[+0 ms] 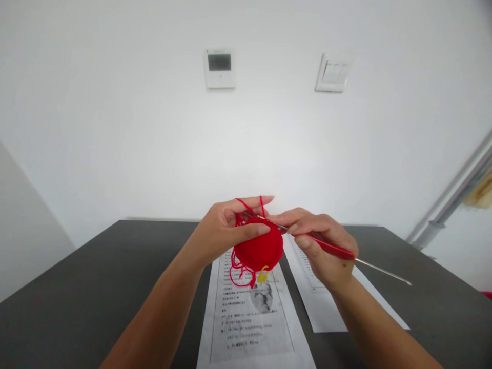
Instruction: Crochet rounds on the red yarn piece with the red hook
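My left hand [234,225] pinches a round red crochet piece [259,248] by its upper edge, thumb across its front. Red yarn [262,206] runs over the raised index finger, and loose strands dangle at the piece's lower left. A yellow stitch marker [263,275] hangs from the bottom edge. My right hand [326,241] is closed round the red handle of a crochet hook [336,249]. One metal end reaches the top edge of the piece by the left fingers; the other sticks out to the right. The exact stitch at the tip is hard to make out.
Two printed sheets lie on the dark table [154,266]: one sheet [249,333] with a picture below my hands, another sheet [326,320] to the right. A white wall behind carries a thermostat panel [220,69] and a light switch [333,73]. A grey pole [457,205] stands at right.
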### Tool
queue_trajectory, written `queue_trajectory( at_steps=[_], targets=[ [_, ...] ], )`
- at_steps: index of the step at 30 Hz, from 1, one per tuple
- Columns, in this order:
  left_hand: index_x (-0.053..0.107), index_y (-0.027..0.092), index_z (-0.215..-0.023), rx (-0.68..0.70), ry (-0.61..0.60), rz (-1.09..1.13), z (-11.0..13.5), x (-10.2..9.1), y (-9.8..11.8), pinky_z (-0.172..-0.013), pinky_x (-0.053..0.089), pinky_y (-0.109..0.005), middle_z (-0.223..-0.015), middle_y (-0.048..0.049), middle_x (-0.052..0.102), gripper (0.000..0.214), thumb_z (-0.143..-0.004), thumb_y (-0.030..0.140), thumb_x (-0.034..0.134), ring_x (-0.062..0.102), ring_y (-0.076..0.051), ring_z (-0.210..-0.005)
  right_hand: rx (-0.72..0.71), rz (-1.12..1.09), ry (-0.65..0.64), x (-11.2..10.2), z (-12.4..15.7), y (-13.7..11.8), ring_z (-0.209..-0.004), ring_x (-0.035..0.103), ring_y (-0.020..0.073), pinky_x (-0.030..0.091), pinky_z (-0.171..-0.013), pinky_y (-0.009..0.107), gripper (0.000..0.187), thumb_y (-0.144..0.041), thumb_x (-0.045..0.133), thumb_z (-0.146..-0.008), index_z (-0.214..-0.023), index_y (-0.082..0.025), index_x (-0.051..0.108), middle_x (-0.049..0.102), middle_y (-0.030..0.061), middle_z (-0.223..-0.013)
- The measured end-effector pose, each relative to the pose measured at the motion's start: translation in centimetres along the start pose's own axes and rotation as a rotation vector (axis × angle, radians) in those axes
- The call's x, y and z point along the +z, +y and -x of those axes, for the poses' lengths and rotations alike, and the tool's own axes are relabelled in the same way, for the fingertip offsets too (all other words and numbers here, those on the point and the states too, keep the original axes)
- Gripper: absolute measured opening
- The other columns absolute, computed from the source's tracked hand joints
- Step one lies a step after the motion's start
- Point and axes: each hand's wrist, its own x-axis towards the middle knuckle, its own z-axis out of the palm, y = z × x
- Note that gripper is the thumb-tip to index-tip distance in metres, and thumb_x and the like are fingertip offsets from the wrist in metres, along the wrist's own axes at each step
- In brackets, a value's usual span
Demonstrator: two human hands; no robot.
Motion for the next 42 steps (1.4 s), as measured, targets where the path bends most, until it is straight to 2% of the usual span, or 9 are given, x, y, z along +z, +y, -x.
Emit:
queue_trajectory(
  at_steps=[4, 11, 15, 20, 27, 33, 37, 40, 42],
  targets=[
    [0.073, 0.021, -0.115, 0.003, 0.039, 0.016, -0.2, 0.1, -0.1, -0.076, 0.052, -0.027, -0.088, -0.0034, 0.074, 0.048, -0.068, 0.026, 0.084, 0.066, -0.016, -0.083, -0.022, 0.061, -0.021, -0.1, 0.0, 0.0, -0.102, 0.070, 0.0213, 0.057, -0.086, 0.042, 0.017, -0.019, 0.061, -0.093, -0.104, -0.028, 0.068, 0.075, 0.0039, -0.110],
    [0.071, 0.021, -0.118, -0.060, 0.037, 0.036, -0.1, 0.5, -0.1, -0.076, 0.053, -0.028, -0.088, -0.0048, 0.074, 0.051, -0.069, 0.027, 0.083, 0.067, -0.017, -0.081, -0.074, 0.190, -0.025, 0.1, -0.1, 0.2, -0.098, 0.068, 0.0222, 0.056, -0.084, 0.044, 0.016, -0.021, 0.061, -0.092, -0.104, -0.029, 0.067, 0.076, 0.0039, -0.109],
    [0.073, 0.021, -0.114, -0.056, 0.046, 0.078, 0.0, 0.3, -0.1, -0.069, 0.051, -0.024, -0.085, -0.0037, 0.073, 0.048, -0.067, 0.024, 0.083, 0.065, -0.014, -0.074, -0.104, 0.239, -0.038, 0.3, -0.2, 0.0, -0.098, 0.068, 0.0216, 0.056, -0.084, 0.043, 0.019, -0.019, 0.063, -0.091, -0.106, -0.029, 0.067, 0.075, 0.0042, -0.110],
    [0.076, 0.020, -0.105, -0.066, 0.018, 0.172, 0.1, 0.0, 0.4, -0.061, 0.048, -0.019, -0.075, -0.0012, 0.070, 0.040, -0.066, 0.019, 0.083, 0.063, -0.011, -0.067, -0.086, 0.193, -0.024, 0.6, 0.1, -0.1, -0.099, 0.070, 0.0211, 0.058, -0.082, 0.041, 0.024, -0.016, 0.063, -0.090, -0.110, -0.029, 0.067, 0.075, 0.0053, -0.111],
    [0.077, 0.018, -0.098, -0.070, -0.001, 0.291, 0.1, -0.3, 1.0, -0.062, 0.052, -0.025, -0.065, 0.0004, 0.069, 0.035, -0.063, 0.015, 0.082, 0.065, -0.013, -0.058, -0.038, 0.132, 0.076, 1.2, 0.9, -0.5, -0.101, 0.072, 0.0220, 0.061, -0.086, 0.044, 0.021, -0.016, 0.064, -0.091, -0.107, -0.028, 0.069, 0.077, 0.0045, -0.108],
    [0.077, 0.018, -0.095, -0.075, -0.055, 0.373, 0.3, -0.5, 0.8, -0.061, 0.051, -0.022, -0.068, -0.0012, 0.073, 0.032, -0.063, 0.013, 0.080, 0.068, -0.014, -0.062, 0.125, -0.079, 0.138, 1.8, 0.6, -1.0, -0.084, 0.076, 0.0195, 0.065, -0.076, 0.037, 0.012, -0.019, 0.064, -0.092, -0.100, -0.024, 0.069, 0.078, 0.0046, -0.104],
    [0.078, 0.018, -0.092, -0.091, -0.089, 0.432, 0.3, -0.6, 0.7, -0.057, 0.048, -0.020, -0.068, -0.0020, 0.074, 0.031, -0.061, 0.013, 0.079, 0.066, -0.012, -0.059, 0.150, -0.110, 0.080, 1.4, 0.1, -1.4, -0.088, 0.076, 0.0200, 0.065, -0.078, 0.038, 0.014, -0.017, 0.062, -0.093, -0.101, -0.025, 0.069, 0.078, 0.0041, -0.107],
    [0.079, 0.017, -0.090, -0.111, -0.080, 0.431, 0.2, -0.8, 0.8, -0.054, 0.046, -0.019, -0.067, -0.0023, 0.073, 0.031, -0.059, 0.014, 0.080, 0.063, -0.011, -0.055, -0.002, 0.159, -0.072, 0.6, -0.3, -1.8, -0.103, 0.073, 0.0220, 0.063, -0.087, 0.039, 0.024, -0.011, 0.065, -0.088, -0.106, -0.027, 0.069, 0.076, 0.0053, -0.112],
    [0.078, 0.016, -0.090, -0.134, -0.058, 0.403, 0.1, -0.8, 0.8, -0.053, 0.045, -0.019, -0.067, -0.0023, 0.073, 0.032, -0.058, 0.014, 0.081, 0.062, -0.011, -0.056, -0.140, 0.321, -0.189, 0.2, -0.4, -2.0, -0.104, 0.073, 0.0211, 0.064, -0.084, 0.035, 0.032, -0.008, 0.065, -0.086, -0.111, -0.027, 0.068, 0.075, 0.0065, -0.114]
  ],
)
